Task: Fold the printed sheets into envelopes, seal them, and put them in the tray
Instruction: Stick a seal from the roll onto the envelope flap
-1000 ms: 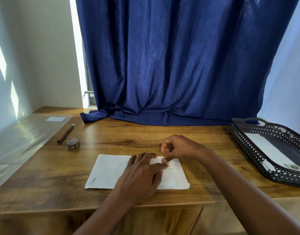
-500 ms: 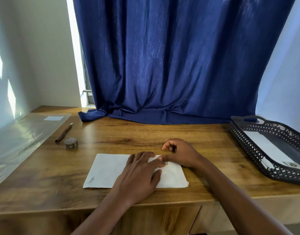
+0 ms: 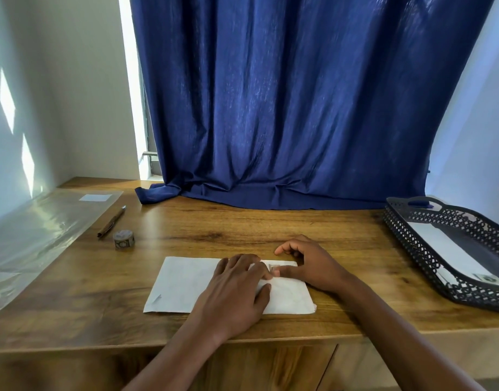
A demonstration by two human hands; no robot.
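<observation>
So the folded envelope [image 3: 186, 286] is lying flat in the lower middle of the frame, close to the front edge of the wooden desk [image 3: 242, 227]. There's a small patterned sticker [image 3: 274, 267] right at its top edge, and that's where the action is. The left hand [image 3: 237, 294] lies flat on the paper, fingers straight and together, fingertips pressing next to the sticker. The right hand [image 3: 310, 263] comes in from the right with its thumb laid along the top edge by the sticker and the other fingers curled loosely above the desk; can't really tell if it's pinching anything or just pushing down.

Looks like the sealing step to me. Next would be rubbing the sticker flat, then lifting the envelope over to the black mesh tray [image 3: 412, 238] at the right edge, which already has a sealed one [image 3: 451, 249] in it.

Further out: a small sticker roll [image 3: 124, 239] and a pen [image 3: 111, 222] at mid-left, a clear plastic sleeve [image 3: 39, 235] along the left side, and a blue curtain [image 3: 285, 108] up top.
</observation>
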